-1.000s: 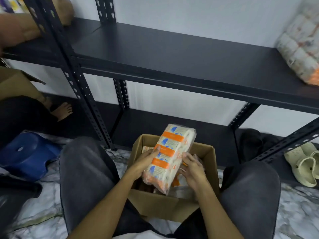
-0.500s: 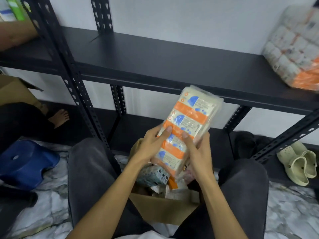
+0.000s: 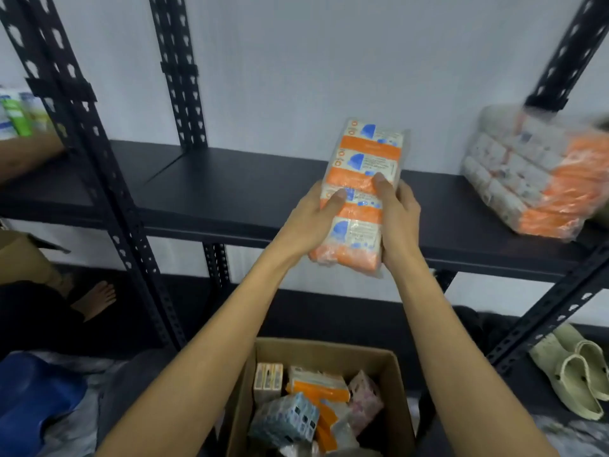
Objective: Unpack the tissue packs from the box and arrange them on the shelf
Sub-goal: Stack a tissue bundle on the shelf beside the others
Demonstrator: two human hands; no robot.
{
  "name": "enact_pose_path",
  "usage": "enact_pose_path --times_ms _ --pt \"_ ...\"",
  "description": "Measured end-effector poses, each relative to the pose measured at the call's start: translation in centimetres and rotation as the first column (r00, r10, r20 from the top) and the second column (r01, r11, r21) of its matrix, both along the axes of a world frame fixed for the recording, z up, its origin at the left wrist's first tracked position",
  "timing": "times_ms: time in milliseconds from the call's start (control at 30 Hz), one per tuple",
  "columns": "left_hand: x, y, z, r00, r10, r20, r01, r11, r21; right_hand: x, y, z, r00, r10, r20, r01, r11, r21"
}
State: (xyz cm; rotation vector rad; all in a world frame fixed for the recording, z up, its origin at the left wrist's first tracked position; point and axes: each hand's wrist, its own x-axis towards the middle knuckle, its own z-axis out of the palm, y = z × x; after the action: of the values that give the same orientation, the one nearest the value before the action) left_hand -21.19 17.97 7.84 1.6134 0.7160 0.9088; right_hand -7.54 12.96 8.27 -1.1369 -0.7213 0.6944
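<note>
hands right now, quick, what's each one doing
Left hand: holding the left side of the tissue pack, thumb on its front.
Right hand: holding the right side of the same pack.

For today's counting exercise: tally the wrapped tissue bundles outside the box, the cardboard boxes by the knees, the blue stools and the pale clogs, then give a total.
Wrapped tissue bundles outside the box: 2 (held bundle, bundle on the shelf)
Cardboard box: 1
Blue stool: 1
Pale clogs: 2
Total: 6
</note>
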Motion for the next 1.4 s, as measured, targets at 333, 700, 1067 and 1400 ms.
enact_pose_path --times_ms 333,700,1067,1400 --pt "6.6 7.7 -1.2 0.974 0.042 -0.222 -0.084 0.98 -0.182 6.8 7.2 -2.1 0.977 0.208 0.049 -0.192 0.955 -0.226" --pt "8.0 10.5 -0.1 0.999 0.018 -0.036 -0.03 0.937 -0.348 8.4 7.9 -2.4 0.963 0.264 0.058 -0.244 0.942 -0.232" --pt "9.5 11.2 -2.6 0.993 0.017 0.116 0.015 0.962 -0.272 8.5 8.8 -2.7 0.958 0.285 -0.011 -0.281 0.937 -0.209" --pt "9.2 11.0 -2.1 0.992 -0.015 -0.128 0.005 0.997 -0.077 8.7 7.8 -2.1 0.951 0.303 0.052 -0.28 0.923 -0.263"
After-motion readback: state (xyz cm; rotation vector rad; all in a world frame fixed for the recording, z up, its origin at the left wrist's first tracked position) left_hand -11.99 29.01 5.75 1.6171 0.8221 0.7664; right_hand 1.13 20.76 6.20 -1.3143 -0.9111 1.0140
